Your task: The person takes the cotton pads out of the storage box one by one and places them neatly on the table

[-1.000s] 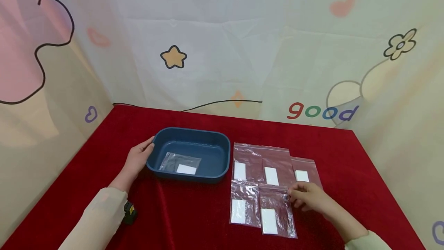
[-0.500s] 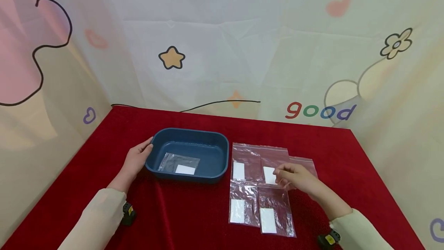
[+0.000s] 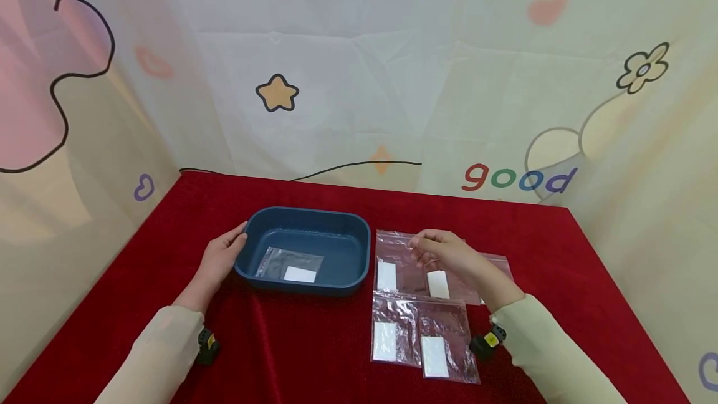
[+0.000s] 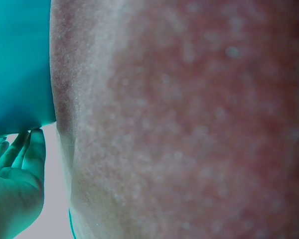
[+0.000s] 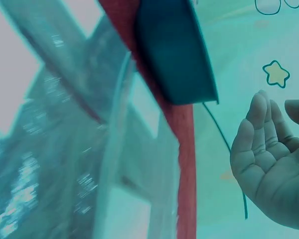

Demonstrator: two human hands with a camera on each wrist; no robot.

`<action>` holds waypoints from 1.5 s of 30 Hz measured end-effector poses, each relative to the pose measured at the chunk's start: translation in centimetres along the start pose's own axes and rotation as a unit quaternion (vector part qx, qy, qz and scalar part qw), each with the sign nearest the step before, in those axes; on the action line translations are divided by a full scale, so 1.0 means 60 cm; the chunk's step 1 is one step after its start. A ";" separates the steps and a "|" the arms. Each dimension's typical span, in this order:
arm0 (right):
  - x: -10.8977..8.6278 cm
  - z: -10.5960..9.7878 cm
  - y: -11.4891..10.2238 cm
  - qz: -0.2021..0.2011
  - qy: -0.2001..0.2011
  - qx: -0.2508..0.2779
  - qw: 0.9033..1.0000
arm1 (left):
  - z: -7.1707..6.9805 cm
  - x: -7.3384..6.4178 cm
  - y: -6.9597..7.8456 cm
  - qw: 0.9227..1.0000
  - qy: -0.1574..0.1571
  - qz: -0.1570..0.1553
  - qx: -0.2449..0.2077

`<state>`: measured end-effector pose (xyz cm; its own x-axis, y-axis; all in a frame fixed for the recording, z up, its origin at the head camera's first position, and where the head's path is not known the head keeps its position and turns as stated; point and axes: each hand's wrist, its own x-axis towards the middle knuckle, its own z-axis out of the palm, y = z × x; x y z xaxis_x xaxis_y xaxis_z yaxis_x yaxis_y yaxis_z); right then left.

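Note:
My left hand [image 3: 222, 252] touches the outer left wall of a dark blue rectangular basin [image 3: 359, 248]. In the left wrist view its fingers [image 4: 34, 154] are fairly straight, tips against the basin [image 4: 20, 64]. Inside the basin lies one clear zip bag [image 3: 305, 260] with a white rectangular piece in it. My right hand [image 3: 451, 254] hovers over the upper bags to the basin's right, fingers loosely bent. Nothing shows between its fingers and thumb in the right wrist view. The upper-left zip bag [image 3: 412, 267] is nearest below it.
Several clear zip bags, each with a white piece, lie in two rows on the red cloth [image 3: 303, 348]; among them are a lower-left bag [image 3: 405, 329] and a lower-right bag [image 3: 461, 348]. A printed curtain [image 3: 336, 111] stands behind the table.
My right hand has moved from the edge of the lower-right bag up and left across the upper bags. The left hand, basin and bags stay about where they were.

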<state>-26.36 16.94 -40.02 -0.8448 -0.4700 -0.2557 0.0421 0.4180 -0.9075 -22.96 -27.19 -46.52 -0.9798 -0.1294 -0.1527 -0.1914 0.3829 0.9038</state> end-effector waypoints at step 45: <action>0.227 0.085 -0.173 0.055 -0.198 -0.089 0.975 | -0.001 0.004 -0.005 1.000 0.004 0.003 0.005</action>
<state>-35.57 2.27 -35.77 -0.5669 -0.6627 -0.4893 -0.0025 0.5953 -0.8035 -23.15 -27.37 -46.82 -0.9805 -0.1334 -0.1442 -0.1859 0.3929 0.9006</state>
